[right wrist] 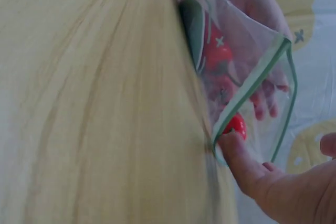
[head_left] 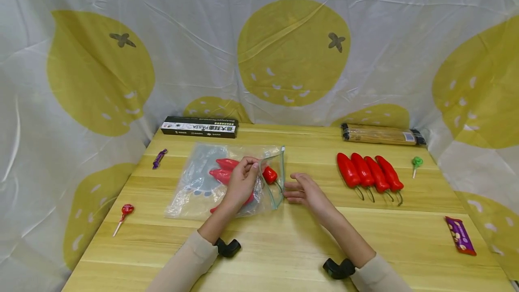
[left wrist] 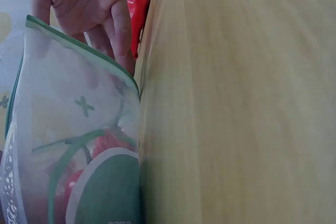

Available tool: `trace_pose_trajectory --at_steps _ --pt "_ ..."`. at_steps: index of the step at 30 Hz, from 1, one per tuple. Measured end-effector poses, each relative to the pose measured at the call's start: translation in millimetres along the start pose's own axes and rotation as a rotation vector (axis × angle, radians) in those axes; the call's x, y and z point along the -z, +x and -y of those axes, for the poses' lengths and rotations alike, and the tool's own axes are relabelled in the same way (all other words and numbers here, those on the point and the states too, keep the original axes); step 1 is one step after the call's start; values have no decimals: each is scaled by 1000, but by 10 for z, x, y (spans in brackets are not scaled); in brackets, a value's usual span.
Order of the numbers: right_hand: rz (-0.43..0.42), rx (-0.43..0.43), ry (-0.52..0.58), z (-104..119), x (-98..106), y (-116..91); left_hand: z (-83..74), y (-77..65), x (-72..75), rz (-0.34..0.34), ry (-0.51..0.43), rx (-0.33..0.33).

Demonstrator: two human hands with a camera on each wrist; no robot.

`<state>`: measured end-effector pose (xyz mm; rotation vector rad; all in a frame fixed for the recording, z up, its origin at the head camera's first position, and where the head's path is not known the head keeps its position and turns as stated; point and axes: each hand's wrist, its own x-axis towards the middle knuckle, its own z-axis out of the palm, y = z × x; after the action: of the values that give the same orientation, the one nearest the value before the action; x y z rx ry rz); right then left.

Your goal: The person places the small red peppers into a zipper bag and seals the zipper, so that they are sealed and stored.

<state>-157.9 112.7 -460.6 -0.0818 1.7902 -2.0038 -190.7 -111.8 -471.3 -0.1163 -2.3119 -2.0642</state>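
A clear zip bag point(head_left: 184, 199) with a green-edged mouth lies on the table, its open end facing right. Several red chili peppers point(head_left: 222, 175) show through the plastic, and one pepper point(head_left: 269, 175) sits just inside the mouth, stem toward the opening. My left hand point(head_left: 242, 183) lies over the bag and pinches the upper film near the mouth, lifting it. At the mouth is my right hand point(head_left: 310, 195), fingers loosely extended and holding nothing. In the right wrist view its thumb point(right wrist: 236, 153) is right at the green rim point(right wrist: 247, 95), beside a red pepper point(right wrist: 237, 125).
Several red peppers point(head_left: 366, 172) lie in a row at right. A green lollipop point(head_left: 417, 162) and a purple snack bar point(head_left: 460, 235) are farther right. A pasta box point(head_left: 198, 127) and noodle pack point(head_left: 381, 134) stand at the back. A candy point(head_left: 160, 159) and red lollipop point(head_left: 127, 210) lie left.
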Motion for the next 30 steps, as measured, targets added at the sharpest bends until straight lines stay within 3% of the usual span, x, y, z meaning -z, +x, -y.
trace_pose_trajectory --at_steps 3,8,13,19,24,30 --pt "14 -10 -21 -23 -22 24 -63 -13 6 22 -22 -3" --pt "-12 11 70 -24 -77 105 -65 -14 8 30 -18 6" --pt "-60 105 192 33 -113 236 -11 -19 -8 16 2 16" --pt "-46 213 193 43 -199 441 -25 -36 -17 20 20 -15" --pt "-42 232 133 -5 -240 529 -19 -33 -27 25 21 -16" --pt "-135 245 -84 -13 -40 409 -18 -23 -20 15 28 4"
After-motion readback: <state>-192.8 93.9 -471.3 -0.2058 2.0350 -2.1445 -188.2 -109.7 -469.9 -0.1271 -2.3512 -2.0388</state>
